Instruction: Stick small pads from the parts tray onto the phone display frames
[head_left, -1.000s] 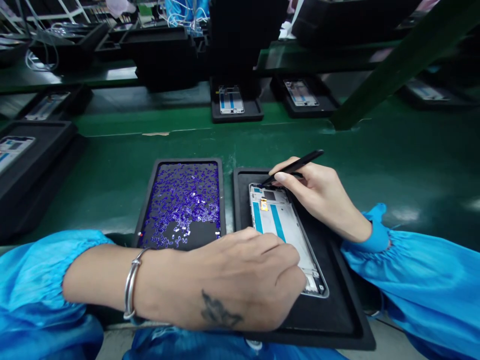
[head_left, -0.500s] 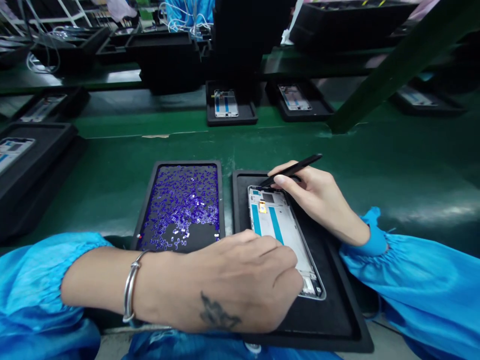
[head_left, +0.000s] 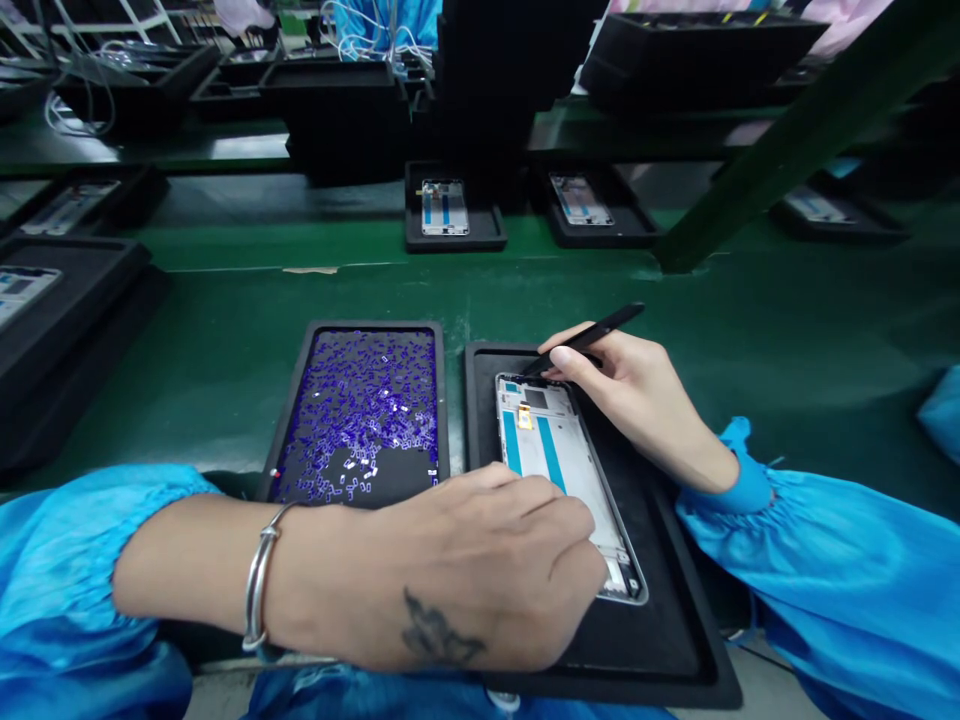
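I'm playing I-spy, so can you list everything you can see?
Phone-like frame: one, silver with blue strips, in the near right tray
Small tab: one, gold, on that frame
Near right tray: one, black, on the bench
Near left tray: one, black, beside it
Tiny pieces: too many to count, purple-edged, in the left tray
Pen-like tool: one, black, in the right hand
Farther trays: five, black, each holding a frame
Bins: several, black, back
Bench: green, underneath
Post: one, green, right
Bracelet: one, silver, left wrist
Sleeves: two, blue
Left hand, right hand
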